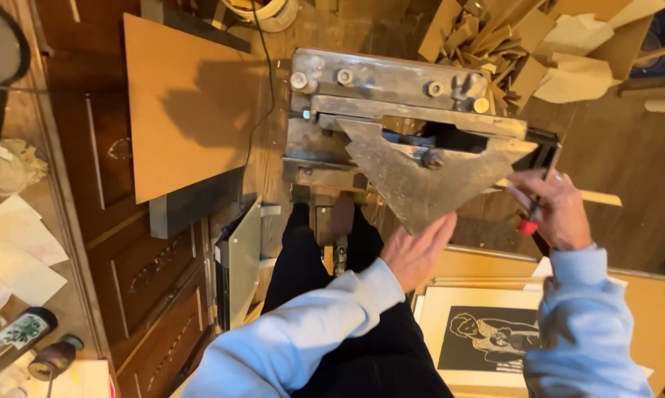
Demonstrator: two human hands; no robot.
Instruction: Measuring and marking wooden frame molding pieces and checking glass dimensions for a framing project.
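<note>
Wooden strip, thin and pale, is seen lying across the bed of a metal cutting machine, just under the right hand at three o'clock. That hand is closed on a dark tool with a red knob, its fingers spread over the strip. The left hand is laid flat and open, fingers together, against the lower tip of the machine's triangular plate at centre. By the look of things the strip is only being set in place; no fresh cut end is shown. Offcuts are piled at one o'clock, a brown board is leaned at ten o'clock, and a black-and-white print is stacked at five o'clock.
</note>
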